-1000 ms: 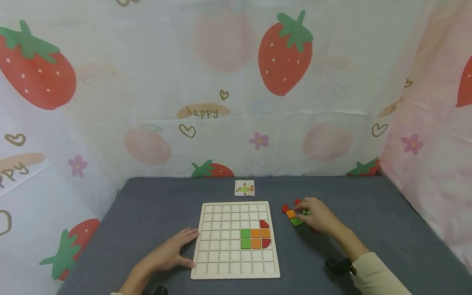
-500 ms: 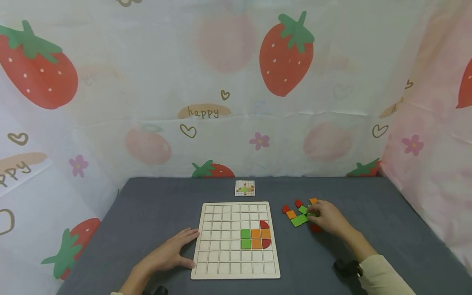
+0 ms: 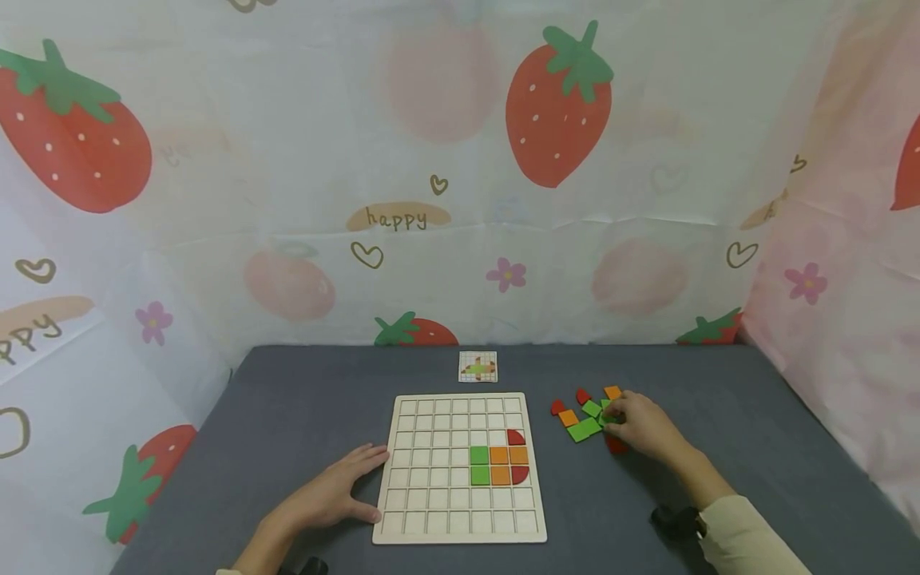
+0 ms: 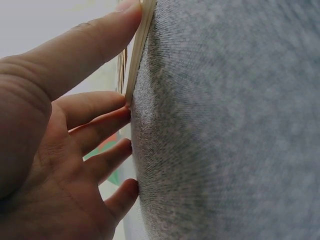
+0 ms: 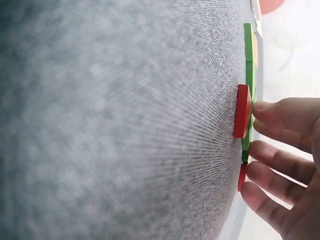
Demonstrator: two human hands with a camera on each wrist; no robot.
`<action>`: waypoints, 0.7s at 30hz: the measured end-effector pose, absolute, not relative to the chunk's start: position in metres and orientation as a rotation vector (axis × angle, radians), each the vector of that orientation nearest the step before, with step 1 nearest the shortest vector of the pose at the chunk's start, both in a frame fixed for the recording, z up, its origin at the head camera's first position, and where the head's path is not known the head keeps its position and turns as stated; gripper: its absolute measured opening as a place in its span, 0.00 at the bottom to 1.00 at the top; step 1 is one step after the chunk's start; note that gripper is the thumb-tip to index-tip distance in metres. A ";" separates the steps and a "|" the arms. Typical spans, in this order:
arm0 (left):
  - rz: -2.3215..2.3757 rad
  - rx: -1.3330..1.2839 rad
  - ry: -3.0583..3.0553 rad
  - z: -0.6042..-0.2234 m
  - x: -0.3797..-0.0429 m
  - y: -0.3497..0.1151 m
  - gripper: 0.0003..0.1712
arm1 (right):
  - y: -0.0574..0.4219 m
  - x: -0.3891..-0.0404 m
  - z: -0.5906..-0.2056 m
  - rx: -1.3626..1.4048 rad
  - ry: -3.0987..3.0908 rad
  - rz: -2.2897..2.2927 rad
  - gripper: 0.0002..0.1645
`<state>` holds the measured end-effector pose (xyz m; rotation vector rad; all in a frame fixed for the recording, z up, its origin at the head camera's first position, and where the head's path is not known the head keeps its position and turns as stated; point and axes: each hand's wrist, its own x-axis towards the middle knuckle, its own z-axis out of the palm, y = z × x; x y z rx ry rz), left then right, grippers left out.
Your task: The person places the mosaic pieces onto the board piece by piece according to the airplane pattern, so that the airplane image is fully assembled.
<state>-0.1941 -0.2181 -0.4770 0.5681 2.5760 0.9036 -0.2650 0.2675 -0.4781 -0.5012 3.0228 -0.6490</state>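
A pale wooden grid board [image 3: 431, 501] lies on the table, with green, orange and red tiles set in cells toward its right side. My left hand [image 3: 332, 489] rests at the board's left edge, fingers spread. In the left wrist view, the thumb [image 4: 95, 47] and index fingertip touch that edge. Over a loose group of tiles on the right is my right hand [image 3: 647, 427]. Its fingertips touch green tiles [image 5: 249, 55] lying flat; a red tile [image 5: 241, 111] is beside them. Whether thumb and index pinch a tile is hidden.
A small card [image 3: 477, 367] with a coloured picture lies behind the board. Loose near the right hand are an orange tile [image 3: 568, 418], a green tile [image 3: 584, 430] and red tiles [image 3: 558, 408]. A printed strawberry curtain [image 3: 431, 279] hangs behind the grey tabletop [image 3: 323, 407].
My right hand has shifted right across the loose tiles, uncovering several green ones, and has stayed nearly still over the last half second. The left hand and the board have not moved.
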 end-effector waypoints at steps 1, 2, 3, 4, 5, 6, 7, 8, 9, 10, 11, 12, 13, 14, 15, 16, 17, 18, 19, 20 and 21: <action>0.903 0.567 2.576 -0.477 -0.194 -0.218 0.56 | 0.267 -0.265 -0.478 -0.507 3.025 -0.644 0.09; 0.902 0.565 2.575 -0.477 -0.194 -0.218 0.56 | 0.267 -0.264 -0.478 -0.509 3.027 -0.639 0.09; 0.902 0.563 2.573 -0.477 -0.194 -0.218 0.56 | 0.267 -0.264 -0.477 -0.513 3.030 -0.634 0.09; 0.901 0.561 2.571 -0.476 -0.194 -0.218 0.56 | 0.267 -0.263 -0.477 -0.508 3.032 -0.631 0.09; 0.902 0.558 2.569 -0.476 -0.194 -0.218 0.56 | 0.267 -0.263 -0.477 -0.506 3.034 -0.628 0.09; 0.902 0.555 2.566 -0.476 -0.195 -0.218 0.56 | 0.267 -0.263 -0.477 -0.504 3.035 -0.625 0.09; 0.901 0.556 2.566 -0.476 -0.195 -0.218 0.56 | 0.267 -0.263 -0.476 -0.506 3.035 -0.620 0.08; 0.901 0.557 2.567 -0.477 -0.195 -0.218 0.56 | 0.267 -0.264 -0.476 -0.505 3.033 -0.614 0.08; 0.901 0.557 2.568 -0.477 -0.195 -0.218 0.56 | 0.267 -0.264 -0.476 -0.510 3.031 -0.608 0.08; 0.902 0.558 2.570 -0.477 -0.195 -0.218 0.56 | 0.268 -0.266 -0.475 -0.509 3.025 -0.607 0.08; 0.902 0.561 2.573 -0.477 -0.195 -0.218 0.56 | 0.268 -0.267 -0.475 -0.512 3.020 -0.605 0.08; 0.901 0.562 2.576 -0.477 -0.195 -0.218 0.56 | 0.268 -0.267 -0.474 -0.511 3.014 -0.606 0.08; 0.899 0.564 2.577 -0.478 -0.195 -0.218 0.56 | 0.268 -0.268 -0.474 -0.512 3.010 -0.607 0.08; 0.899 0.565 2.579 -0.478 -0.195 -0.218 0.56 | 0.268 -0.269 -0.474 -0.511 3.006 -0.608 0.08; 0.898 0.567 2.579 -0.478 -0.195 -0.219 0.56 | 0.268 -0.269 -0.474 -0.508 3.001 -0.612 0.08; 0.897 0.569 2.579 -0.478 -0.195 -0.219 0.56 | 0.268 -0.270 -0.474 -0.502 2.997 -0.614 0.08; 0.896 0.569 2.577 -0.478 -0.195 -0.219 0.56 | 0.268 -0.269 -0.474 -0.503 2.997 -0.613 0.08; 0.896 0.569 2.577 -0.478 -0.195 -0.219 0.56 | 0.267 -0.269 -0.474 -0.503 2.996 -0.611 0.08; 0.898 0.568 2.575 -0.478 -0.195 -0.218 0.56 | 0.267 -0.269 -0.473 -0.503 2.995 -0.606 0.08; 0.899 0.568 2.575 -0.478 -0.195 -0.218 0.56 | 0.267 -0.270 -0.473 -0.504 2.992 -0.601 0.08; 0.899 0.566 2.576 -0.478 -0.195 -0.218 0.56 | 0.268 -0.270 -0.472 -0.508 2.990 -0.599 0.08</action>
